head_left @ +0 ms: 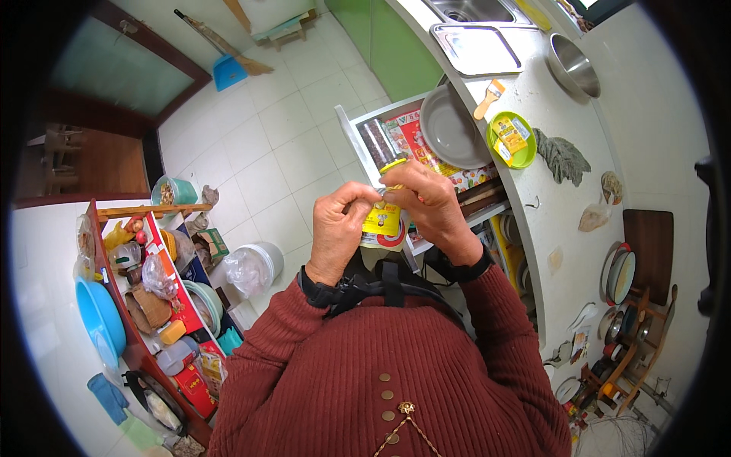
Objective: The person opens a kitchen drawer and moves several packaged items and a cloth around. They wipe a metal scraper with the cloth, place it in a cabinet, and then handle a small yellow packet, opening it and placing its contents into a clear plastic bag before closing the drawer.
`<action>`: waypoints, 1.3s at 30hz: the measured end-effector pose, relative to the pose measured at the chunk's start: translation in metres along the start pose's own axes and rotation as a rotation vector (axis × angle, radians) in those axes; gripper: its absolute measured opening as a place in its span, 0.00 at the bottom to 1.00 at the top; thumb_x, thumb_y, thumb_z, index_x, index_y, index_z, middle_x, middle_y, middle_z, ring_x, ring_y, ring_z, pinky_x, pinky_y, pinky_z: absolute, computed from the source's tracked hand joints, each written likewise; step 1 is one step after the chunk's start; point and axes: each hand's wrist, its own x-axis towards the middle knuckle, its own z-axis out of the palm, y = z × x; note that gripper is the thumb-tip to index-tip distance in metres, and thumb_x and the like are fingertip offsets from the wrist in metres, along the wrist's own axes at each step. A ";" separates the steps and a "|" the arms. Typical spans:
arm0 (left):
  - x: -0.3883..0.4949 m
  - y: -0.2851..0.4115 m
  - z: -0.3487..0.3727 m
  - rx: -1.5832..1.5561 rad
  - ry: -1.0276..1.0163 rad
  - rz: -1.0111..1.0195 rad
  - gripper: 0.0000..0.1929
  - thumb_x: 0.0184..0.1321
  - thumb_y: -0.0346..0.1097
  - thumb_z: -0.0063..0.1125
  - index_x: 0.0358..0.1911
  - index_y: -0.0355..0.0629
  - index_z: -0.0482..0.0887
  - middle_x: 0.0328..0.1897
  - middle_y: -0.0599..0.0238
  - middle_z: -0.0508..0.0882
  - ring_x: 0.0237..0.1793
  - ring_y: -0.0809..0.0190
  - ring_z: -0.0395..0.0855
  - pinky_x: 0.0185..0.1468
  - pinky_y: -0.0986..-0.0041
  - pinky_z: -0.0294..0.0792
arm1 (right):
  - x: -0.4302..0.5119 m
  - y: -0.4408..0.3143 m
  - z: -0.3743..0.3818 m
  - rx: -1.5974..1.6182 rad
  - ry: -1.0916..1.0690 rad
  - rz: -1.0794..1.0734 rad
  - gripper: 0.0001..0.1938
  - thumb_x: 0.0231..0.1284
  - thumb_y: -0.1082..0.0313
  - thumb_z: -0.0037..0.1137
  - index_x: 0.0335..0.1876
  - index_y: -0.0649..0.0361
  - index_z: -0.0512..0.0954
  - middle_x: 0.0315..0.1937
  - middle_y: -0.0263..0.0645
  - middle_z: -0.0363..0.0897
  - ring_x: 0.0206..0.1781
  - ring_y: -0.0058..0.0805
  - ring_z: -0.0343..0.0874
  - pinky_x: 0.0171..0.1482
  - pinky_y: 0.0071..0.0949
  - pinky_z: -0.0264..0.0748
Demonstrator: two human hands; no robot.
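Note:
Between both hands, at the middle of the view, a yellow printed packet hangs by its top edge. My left hand pinches the top edge with thumb and forefinger. My right hand pinches it close beside, so the fingertips of both hands nearly touch. Behind them an open drawer holds a jar with a yellow lid and a large grey basin. Right of the hands, on the counter, a green dish holds another yellow packet.
On the counter lie a wooden-handled brush, a metal tray, a grey-green cloth and a steel bowl. A loaded shelf and a white bucket stand at left.

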 end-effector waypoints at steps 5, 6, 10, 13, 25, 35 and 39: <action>-0.001 0.006 0.004 -0.250 -0.031 -0.189 0.07 0.71 0.22 0.56 0.49 0.33 0.82 0.41 0.63 0.89 0.43 0.71 0.85 0.49 0.77 0.77 | -0.003 0.007 0.002 -0.055 0.023 -0.056 0.05 0.60 0.79 0.60 0.39 0.62 0.80 0.35 0.40 0.79 0.39 0.41 0.81 0.42 0.36 0.79; 0.000 0.007 0.003 -0.252 -0.056 -0.223 0.08 0.71 0.22 0.56 0.51 0.33 0.81 0.42 0.61 0.89 0.44 0.70 0.85 0.50 0.77 0.77 | -0.004 0.007 0.002 -0.058 0.033 -0.051 0.05 0.60 0.79 0.60 0.39 0.62 0.79 0.35 0.40 0.79 0.38 0.42 0.81 0.41 0.37 0.79; 0.004 0.001 0.000 -0.231 -0.081 -0.267 0.07 0.71 0.22 0.56 0.49 0.33 0.82 0.42 0.61 0.89 0.44 0.70 0.85 0.49 0.77 0.78 | -0.009 0.007 0.008 -0.147 0.051 -0.151 0.07 0.56 0.79 0.59 0.40 0.62 0.79 0.37 0.42 0.77 0.40 0.45 0.80 0.43 0.40 0.78; 0.004 -0.007 -0.002 -0.206 -0.056 -0.253 0.07 0.71 0.21 0.57 0.49 0.33 0.83 0.42 0.62 0.89 0.42 0.71 0.85 0.45 0.79 0.78 | -0.010 0.006 0.012 -0.248 0.097 -0.239 0.06 0.56 0.77 0.60 0.40 0.61 0.79 0.37 0.40 0.76 0.40 0.42 0.79 0.44 0.37 0.77; 0.003 -0.018 -0.010 0.014 -0.056 -0.183 0.08 0.66 0.17 0.59 0.44 0.36 0.86 0.35 0.71 0.86 0.34 0.78 0.80 0.38 0.84 0.73 | -0.022 0.006 0.016 -0.394 0.064 -0.260 0.07 0.58 0.68 0.60 0.39 0.58 0.77 0.36 0.35 0.74 0.40 0.35 0.78 0.44 0.34 0.75; 0.009 -0.017 0.003 -0.042 -0.106 -0.306 0.09 0.64 0.19 0.61 0.45 0.37 0.86 0.32 0.74 0.83 0.31 0.79 0.79 0.34 0.85 0.69 | -0.040 0.019 0.008 -0.482 0.155 -0.407 0.07 0.52 0.68 0.61 0.35 0.57 0.75 0.36 0.35 0.72 0.39 0.32 0.76 0.40 0.31 0.75; 0.011 -0.018 0.009 -0.101 -0.087 -0.305 0.09 0.61 0.18 0.62 0.43 0.36 0.87 0.36 0.70 0.85 0.36 0.75 0.82 0.42 0.83 0.74 | -0.051 0.017 0.000 -0.448 0.174 -0.322 0.06 0.55 0.68 0.61 0.35 0.57 0.76 0.37 0.35 0.73 0.43 0.33 0.76 0.46 0.33 0.73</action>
